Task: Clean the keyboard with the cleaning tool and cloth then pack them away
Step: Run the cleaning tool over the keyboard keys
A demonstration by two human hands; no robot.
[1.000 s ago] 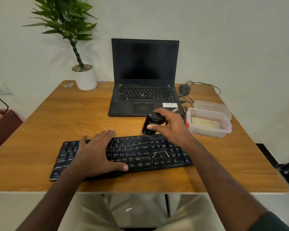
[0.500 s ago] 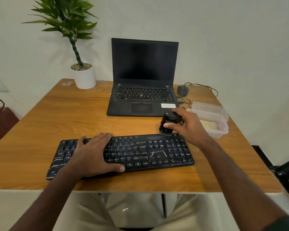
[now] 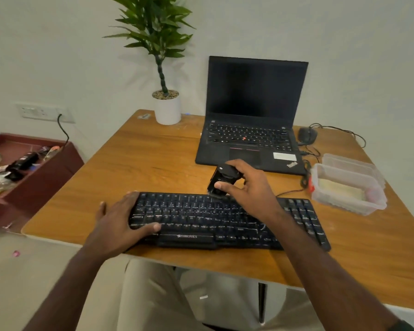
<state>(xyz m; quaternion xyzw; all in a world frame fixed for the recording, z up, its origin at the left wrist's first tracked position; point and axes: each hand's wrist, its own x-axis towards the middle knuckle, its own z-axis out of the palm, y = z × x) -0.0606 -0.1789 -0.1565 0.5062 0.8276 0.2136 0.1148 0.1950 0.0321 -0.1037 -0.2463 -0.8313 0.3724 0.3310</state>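
Clear plastic container (image 3: 349,189) sits at the right of the wooden table (image 3: 153,163); inside, a pale folded item, probably the cloth (image 3: 339,191). A second clear tub or lid (image 3: 351,164) sits just behind it, contents not discernible. Black keyboard (image 3: 225,220) lies along the near table edge. Right hand (image 3: 246,187) grips the black cleaning tool (image 3: 221,179), thumb and fingers curled round it, lower end touching the keyboard's back row. Left hand (image 3: 120,223) rests flat, fingers straight, on the keyboard's left end.
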